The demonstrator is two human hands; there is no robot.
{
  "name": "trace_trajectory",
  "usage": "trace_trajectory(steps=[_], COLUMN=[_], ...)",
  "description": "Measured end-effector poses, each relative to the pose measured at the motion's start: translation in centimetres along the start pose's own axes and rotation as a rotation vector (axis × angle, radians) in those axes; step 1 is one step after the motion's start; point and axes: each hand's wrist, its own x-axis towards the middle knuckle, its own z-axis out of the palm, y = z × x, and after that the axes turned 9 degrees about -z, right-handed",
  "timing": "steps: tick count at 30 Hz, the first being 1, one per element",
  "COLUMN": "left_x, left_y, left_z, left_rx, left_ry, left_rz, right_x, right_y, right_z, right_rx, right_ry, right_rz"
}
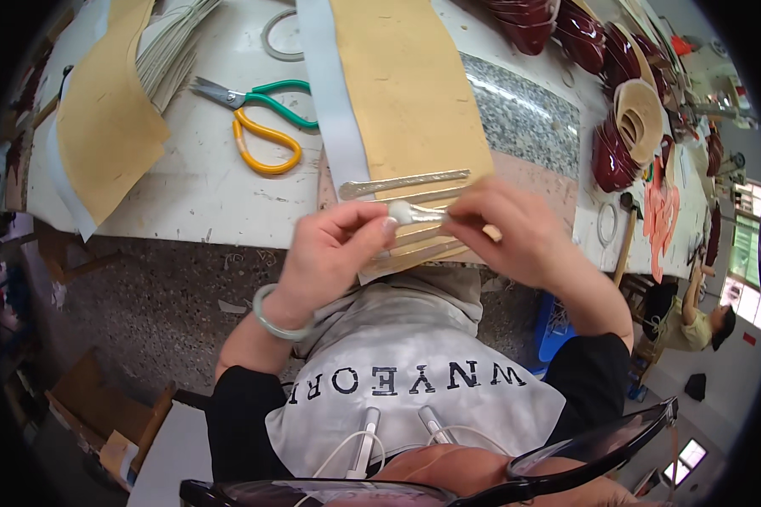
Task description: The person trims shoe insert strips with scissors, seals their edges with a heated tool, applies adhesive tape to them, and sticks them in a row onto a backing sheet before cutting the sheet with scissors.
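Observation:
Close together over the near end of a tan sheet (410,93), my two hands work on a silvery strip (429,215) with a white, rounded end. My left hand (336,252) pinches it by that white end between thumb and fingertips. With bent fingers, my right hand (516,232) grips the silvery part; the rest of the strip is hidden there. Several similar flat strips, among them a silvery one with a rounded end (406,181), lie side by side on the sheet under and just beyond my hands.
Scissors (266,152) with green and yellow handles lie left of the sheet. Farther left are another tan sheet (110,127) and a bundle of thin pale strips (173,55). A speckled stone slab (524,110) and glossy dark-red shoe parts (613,156) are right. Another person (693,325) sits far right.

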Motion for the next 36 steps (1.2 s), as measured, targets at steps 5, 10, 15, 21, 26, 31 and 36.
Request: trace_trajectory(steps=[5, 10, 15, 21, 26, 31, 36], left_x=[3.3, 4.0, 4.4, 4.4, 4.2, 4.4, 4.7], left_y=[1.8, 1.1, 1.1, 1.7, 1.8, 2.9, 4.0], left_z=[-4.4, -5.2, -5.2, -4.1, -4.4, -4.4, -3.3], left_rx=[0.812, 0.874, 0.86, 0.941, 1.032, 1.197, 1.363], left_ry=[0.369, 0.362, 0.361, 0.405, 0.288, 0.16, 0.097], left_rz=[0.576, 0.534, 0.548, 0.625, 0.677, 0.7, 0.749], right_x=[7.1, 9.4, 9.9, 10.6, 9.1, 7.1, 6.3], right_y=[4.0, 5.6, 5.7, 5.2, 6.1, 7.7, 7.2], right_z=[0.8, 2.7, 2.5, 1.8, -2.0, -1.7, -1.9], right_rx=[0.398, 0.562, 0.53, 0.512, 0.456, 0.386, 0.195], right_ry=[-0.286, -0.522, -0.57, -0.597, -0.569, -0.537, -0.568], right_rz=[0.251, 0.378, 0.414, 0.505, 0.637, 0.64, 0.59])
